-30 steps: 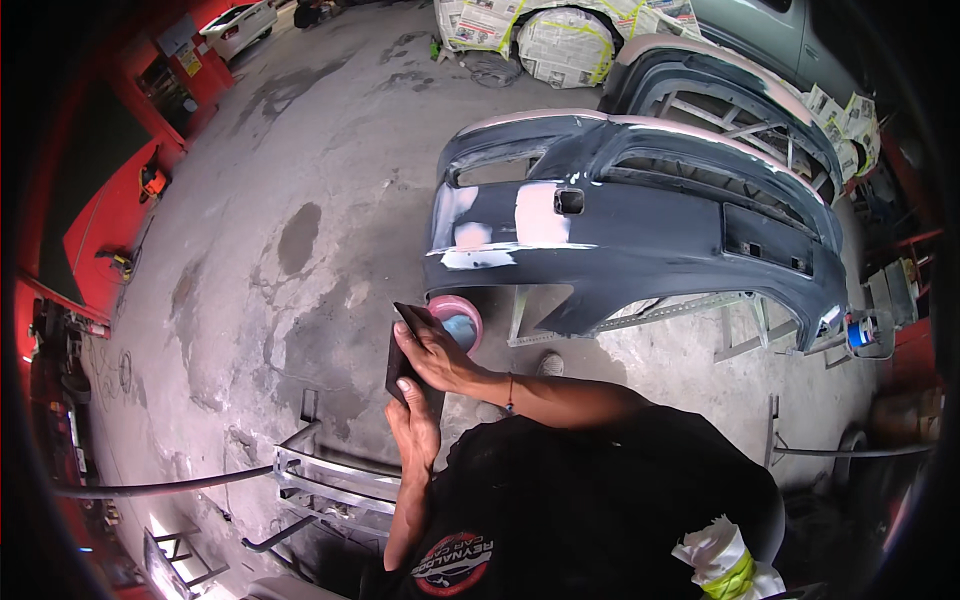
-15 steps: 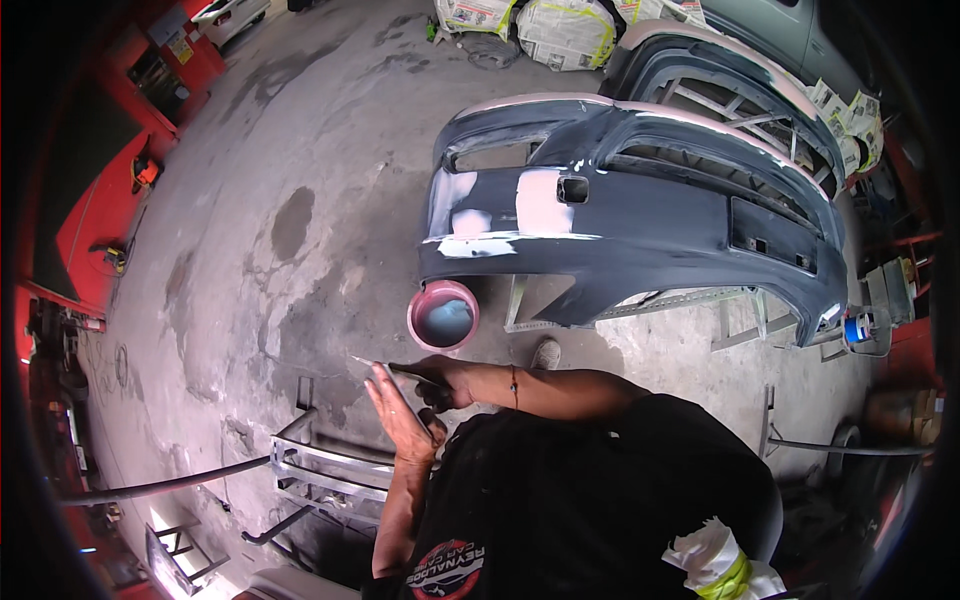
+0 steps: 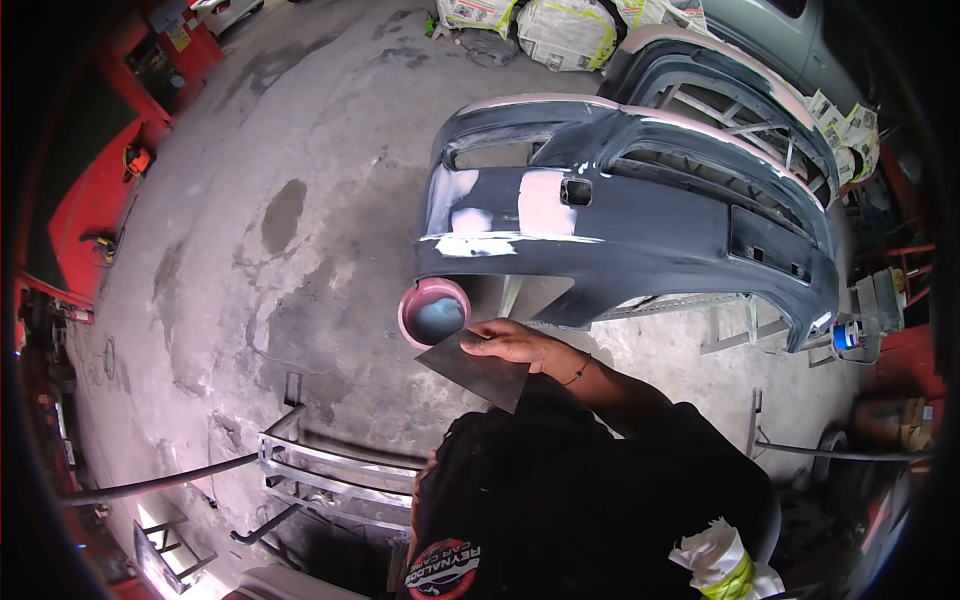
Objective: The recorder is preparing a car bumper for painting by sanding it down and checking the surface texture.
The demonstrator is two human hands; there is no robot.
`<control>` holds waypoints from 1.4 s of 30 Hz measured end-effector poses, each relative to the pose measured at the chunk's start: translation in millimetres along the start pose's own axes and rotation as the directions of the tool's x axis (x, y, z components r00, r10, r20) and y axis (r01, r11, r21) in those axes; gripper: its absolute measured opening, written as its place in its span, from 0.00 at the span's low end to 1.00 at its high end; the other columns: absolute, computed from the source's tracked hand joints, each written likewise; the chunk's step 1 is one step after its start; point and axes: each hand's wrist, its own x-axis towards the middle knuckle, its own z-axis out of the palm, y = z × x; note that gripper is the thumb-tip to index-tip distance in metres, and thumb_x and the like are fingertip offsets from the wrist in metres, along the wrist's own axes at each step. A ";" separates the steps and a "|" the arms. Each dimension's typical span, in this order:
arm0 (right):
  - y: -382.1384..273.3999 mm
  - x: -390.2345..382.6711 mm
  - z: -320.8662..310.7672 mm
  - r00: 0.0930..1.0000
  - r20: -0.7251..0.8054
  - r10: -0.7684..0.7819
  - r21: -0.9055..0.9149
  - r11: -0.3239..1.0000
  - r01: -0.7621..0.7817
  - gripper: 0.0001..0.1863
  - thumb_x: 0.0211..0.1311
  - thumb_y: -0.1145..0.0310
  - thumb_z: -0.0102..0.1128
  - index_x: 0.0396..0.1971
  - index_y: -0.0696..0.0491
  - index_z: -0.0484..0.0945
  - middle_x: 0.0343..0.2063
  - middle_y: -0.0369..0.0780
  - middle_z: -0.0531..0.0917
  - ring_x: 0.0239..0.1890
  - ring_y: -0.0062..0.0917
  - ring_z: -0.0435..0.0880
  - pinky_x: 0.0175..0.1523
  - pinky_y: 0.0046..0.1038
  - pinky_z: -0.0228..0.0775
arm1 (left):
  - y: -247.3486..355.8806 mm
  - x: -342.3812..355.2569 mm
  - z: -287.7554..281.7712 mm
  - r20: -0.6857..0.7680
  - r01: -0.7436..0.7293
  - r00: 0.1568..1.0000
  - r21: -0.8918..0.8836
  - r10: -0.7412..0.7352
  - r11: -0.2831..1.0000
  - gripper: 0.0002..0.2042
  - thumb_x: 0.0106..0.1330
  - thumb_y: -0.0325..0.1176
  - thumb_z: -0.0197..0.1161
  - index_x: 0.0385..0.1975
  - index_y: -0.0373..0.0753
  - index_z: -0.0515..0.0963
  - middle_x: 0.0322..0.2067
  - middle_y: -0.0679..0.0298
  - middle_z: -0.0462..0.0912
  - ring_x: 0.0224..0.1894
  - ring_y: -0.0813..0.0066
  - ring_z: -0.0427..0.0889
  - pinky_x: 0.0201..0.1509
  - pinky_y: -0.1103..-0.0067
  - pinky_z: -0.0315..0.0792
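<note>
My right hand [image 3: 508,343] pinches a corner of a dark grey, flat rectangular sheet of sandpaper [image 3: 478,372] in front of my chest. The sheet slants down toward my black shirt, its tip overlapping the near rim of a pink bucket [image 3: 463,292] in this view. Light blue shows inside the bucket; whether it is liquid or cloth I cannot make out. Beyond it stands a dark grey car bumper [image 3: 660,225] with pink and white patches. Only a strip of my left arm shows beside my shirt; my left hand is hidden.
A second bumper [image 3: 720,65] stands behind the first. Paper-covered car parts [image 3: 565,35] lie at the back. A metal stand [image 3: 330,475] is at the lower left, and a dark bar [image 3: 160,488] reaches toward it. Damp stains mark the concrete floor [image 3: 220,240].
My right hand has moved right and forward with the sandpaper, whose broad face now shows. My left hand has come off the sheet and dropped out of sight by my body.
</note>
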 end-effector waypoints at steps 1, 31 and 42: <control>1.8 -0.7 -0.8 1.000 -0.010 0.017 0.003 1.000 -0.017 0.27 0.57 0.46 0.65 0.43 0.56 0.75 0.39 0.32 0.74 0.45 0.14 0.70 0.51 0.21 0.61 | -0.1 1.1 -24.6 0.005 0.004 1.000 -0.005 -0.004 1.000 0.14 0.65 0.47 0.59 0.38 0.43 0.81 0.31 0.70 0.83 0.26 0.72 0.81 0.33 0.68 0.77; -12.7 -27.9 4.7 0.838 0.343 -0.424 -0.927 -0.007 0.376 0.26 0.58 0.73 0.53 0.59 0.42 0.69 0.53 0.43 0.75 0.50 0.42 0.77 0.53 0.37 0.74 | 368.1 0.5 110.8 -0.114 -0.227 0.971 -0.708 0.210 0.669 0.18 0.60 0.26 0.66 0.50 0.35 0.73 0.41 0.60 0.83 0.41 0.69 0.84 0.45 0.72 0.80; -73.1 -16.5 69.2 0.840 0.005 -0.542 -0.669 0.623 0.406 0.23 0.70 0.68 0.45 0.62 0.58 0.63 0.53 0.54 0.73 0.54 0.46 0.75 0.58 0.36 0.65 | 361.2 19.4 109.3 -0.360 -0.306 0.920 -0.422 0.152 0.854 0.17 0.72 0.34 0.53 0.57 0.36 0.67 0.51 0.62 0.76 0.52 0.74 0.74 0.58 0.77 0.69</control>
